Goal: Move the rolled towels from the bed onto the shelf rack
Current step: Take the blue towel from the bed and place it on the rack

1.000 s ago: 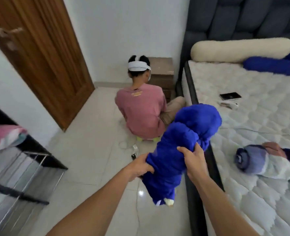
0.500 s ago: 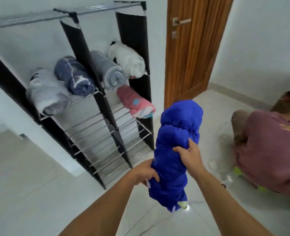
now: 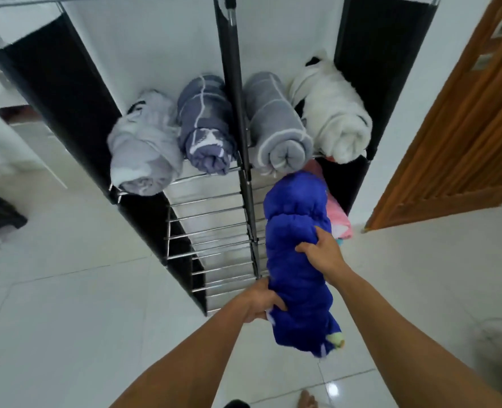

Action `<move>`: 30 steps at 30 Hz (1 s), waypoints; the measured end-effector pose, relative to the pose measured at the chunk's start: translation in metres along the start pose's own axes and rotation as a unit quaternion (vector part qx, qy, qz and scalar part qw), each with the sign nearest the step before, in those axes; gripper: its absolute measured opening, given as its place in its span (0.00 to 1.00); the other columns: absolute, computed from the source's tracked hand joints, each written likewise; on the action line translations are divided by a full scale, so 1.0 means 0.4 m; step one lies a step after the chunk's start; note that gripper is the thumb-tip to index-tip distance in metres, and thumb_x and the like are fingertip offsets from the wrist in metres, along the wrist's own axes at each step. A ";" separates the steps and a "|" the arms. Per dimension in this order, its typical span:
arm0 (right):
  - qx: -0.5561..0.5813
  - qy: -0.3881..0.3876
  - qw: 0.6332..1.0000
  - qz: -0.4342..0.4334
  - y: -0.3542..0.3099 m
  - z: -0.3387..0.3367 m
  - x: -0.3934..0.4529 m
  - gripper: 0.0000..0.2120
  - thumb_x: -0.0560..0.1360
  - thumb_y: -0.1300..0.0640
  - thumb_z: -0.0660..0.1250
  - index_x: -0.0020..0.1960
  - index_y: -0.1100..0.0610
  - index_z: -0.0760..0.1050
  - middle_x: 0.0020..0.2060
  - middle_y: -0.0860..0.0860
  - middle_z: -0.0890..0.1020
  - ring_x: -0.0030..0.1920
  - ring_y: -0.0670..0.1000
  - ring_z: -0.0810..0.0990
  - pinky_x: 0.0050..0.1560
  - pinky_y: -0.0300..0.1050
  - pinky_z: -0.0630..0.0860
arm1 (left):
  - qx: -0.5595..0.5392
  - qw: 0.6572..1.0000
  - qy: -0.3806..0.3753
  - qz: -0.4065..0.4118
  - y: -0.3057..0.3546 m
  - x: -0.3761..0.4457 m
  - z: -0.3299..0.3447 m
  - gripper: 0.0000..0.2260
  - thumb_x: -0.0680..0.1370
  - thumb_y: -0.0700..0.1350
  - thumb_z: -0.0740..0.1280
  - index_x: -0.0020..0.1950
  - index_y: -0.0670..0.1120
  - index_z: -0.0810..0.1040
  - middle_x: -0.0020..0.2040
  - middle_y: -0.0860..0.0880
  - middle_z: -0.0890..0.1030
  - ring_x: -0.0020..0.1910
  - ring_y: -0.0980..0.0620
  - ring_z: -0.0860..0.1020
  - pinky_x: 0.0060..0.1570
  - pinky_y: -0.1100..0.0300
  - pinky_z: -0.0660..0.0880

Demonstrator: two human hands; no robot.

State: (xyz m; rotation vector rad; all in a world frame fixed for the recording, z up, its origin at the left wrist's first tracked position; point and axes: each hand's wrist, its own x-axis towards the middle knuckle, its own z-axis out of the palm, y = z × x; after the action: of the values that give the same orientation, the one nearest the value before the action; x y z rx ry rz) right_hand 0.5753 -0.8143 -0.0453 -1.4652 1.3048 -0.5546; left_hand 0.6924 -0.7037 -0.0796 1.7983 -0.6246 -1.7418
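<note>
I hold a bright blue rolled towel [image 3: 298, 254] lengthwise in front of the shelf rack [image 3: 214, 219]. My left hand [image 3: 260, 300] grips its near lower side and my right hand [image 3: 322, 253] grips its right middle. The towel's far end points at the rack's right column, just below the upper shelf. On that upper shelf lie several rolled towels: a pale lilac one [image 3: 143, 148], a dark blue-grey one [image 3: 205, 125], a grey one with white stripes [image 3: 276, 125] and a white fluffy one [image 3: 332, 110]. A pink patterned towel [image 3: 338, 213] lies on the lower right shelf, mostly hidden by the blue one.
The rack has black fabric side panels [image 3: 61, 92] and chrome wire shelves. A wooden door [image 3: 462, 136] stands to the right. White tiled floor [image 3: 67, 319] spreads around the rack. My foot [image 3: 307, 399] shows at the bottom edge.
I have turned from the bed to face the rack and come close to it. The blue towel, held in both hands throughout, now reaches toward the rack's right column.
</note>
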 end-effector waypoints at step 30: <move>-0.092 -0.049 0.994 0.028 0.059 0.139 0.626 0.23 0.75 0.61 0.61 0.69 0.60 0.66 0.63 0.57 0.76 0.61 0.60 0.75 0.56 0.48 0.72 | 0.110 0.963 0.221 0.106 0.169 0.466 -0.096 0.40 0.74 0.40 0.68 0.78 0.57 0.48 0.75 0.43 0.62 0.71 0.44 0.67 0.71 0.51 0.67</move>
State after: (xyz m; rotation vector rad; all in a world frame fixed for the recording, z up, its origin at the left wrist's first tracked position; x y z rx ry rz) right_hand 0.6875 -1.0172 -0.1574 -1.5806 1.3420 -0.3290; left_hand 0.7432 -0.8761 -0.1720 2.0945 -0.8050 -1.1124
